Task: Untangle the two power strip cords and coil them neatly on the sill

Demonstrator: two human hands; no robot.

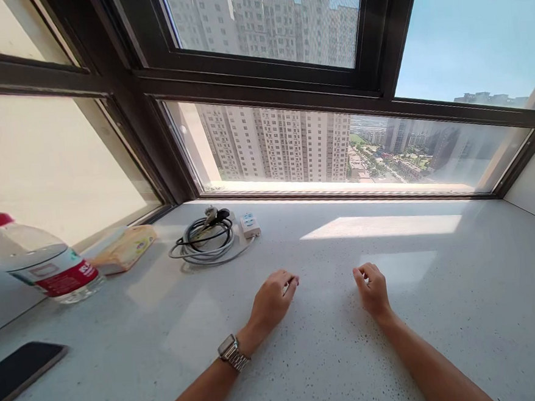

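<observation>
My left hand (274,296), with a metal-band watch (233,352) on its wrist, rests on the white speckled sill (323,343). Its fingers are curled in toward the thumb, and I see nothing held in it. Across a gap to the right, my right hand (372,289) lies loosely closed on the same surface, thumb near the curled fingers, with nothing visible in it. The nearest object to my left hand is a white power strip (249,225), its grey cable (206,238) coiled beside it together with a black cord.
At the left stands a large clear plastic bottle (42,256) with a red cap and red label. A tissue pack (124,248) lies behind it, and a dark phone (20,373) lies nearer me. Dark window frames (263,81) border the sill's far edge; a white wall (533,160) closes the right.
</observation>
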